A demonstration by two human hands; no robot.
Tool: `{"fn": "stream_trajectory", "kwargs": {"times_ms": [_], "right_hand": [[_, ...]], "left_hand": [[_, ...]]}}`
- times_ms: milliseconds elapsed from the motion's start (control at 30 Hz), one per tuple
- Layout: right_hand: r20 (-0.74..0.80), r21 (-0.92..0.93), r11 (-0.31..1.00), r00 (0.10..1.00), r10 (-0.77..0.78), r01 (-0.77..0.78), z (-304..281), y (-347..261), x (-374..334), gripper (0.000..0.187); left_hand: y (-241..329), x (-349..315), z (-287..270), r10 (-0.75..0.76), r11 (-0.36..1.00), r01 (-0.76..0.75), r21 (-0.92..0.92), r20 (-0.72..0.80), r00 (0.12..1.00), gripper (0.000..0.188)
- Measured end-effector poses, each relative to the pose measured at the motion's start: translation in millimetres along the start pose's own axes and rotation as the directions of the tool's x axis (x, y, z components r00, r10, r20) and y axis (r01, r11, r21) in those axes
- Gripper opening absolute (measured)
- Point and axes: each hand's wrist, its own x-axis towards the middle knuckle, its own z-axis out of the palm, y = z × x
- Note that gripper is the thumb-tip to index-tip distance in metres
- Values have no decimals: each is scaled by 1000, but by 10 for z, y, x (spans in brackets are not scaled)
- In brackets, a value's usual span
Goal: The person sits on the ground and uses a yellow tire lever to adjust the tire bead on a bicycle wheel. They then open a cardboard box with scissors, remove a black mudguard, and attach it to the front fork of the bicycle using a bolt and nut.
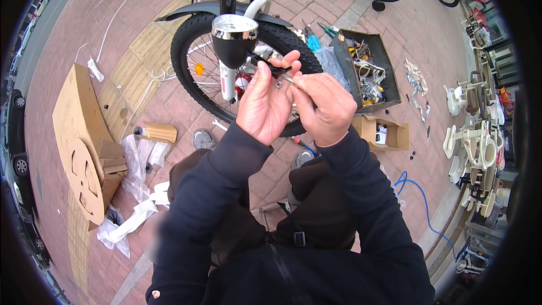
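My left hand point(264, 106) is turned palm up in front of the bicycle wheel, its fingers curled around a small black bracket point(276, 70). A small silver nut point(278, 84) rests against the same hand. Close beside it, my right hand point(326, 104) pinches a thin silver bolt point(287, 79) between thumb and forefinger, its end near the bracket. Just beyond my left hand is a black headlight point(234, 45) with a chrome rim and clear lens. Behind it stand the black tyre point(179, 68) and dark mudguard point(186, 11). My fingers partly hide where bolt and bracket meet.
A metal toolbox point(393, 87) full of tools stands at right, with a small open carton point(398, 135) nearer me. Large cardboard point(84, 118) and plastic wrap point(138, 164) lie at left. A wrench point(219, 125) and screwdriver point(305, 145) lie on the brick paving. Blue hose point(420, 189) curves at right.
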Motion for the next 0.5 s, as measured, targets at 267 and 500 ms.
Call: {"fn": "stream_trajectory", "kwargs": {"times_ms": [267,500], "right_hand": [[-6,11,1000,1000,-6,7,7,2,-7,18],[-15,-2,1000,1000,13,-13,-19,5,3,18]], "left_hand": [[-7,8,-20,-25,999,25,-22,-1,1000,28],[9,14,-40,-29,999,28,-18,-2,1000,27]]}}
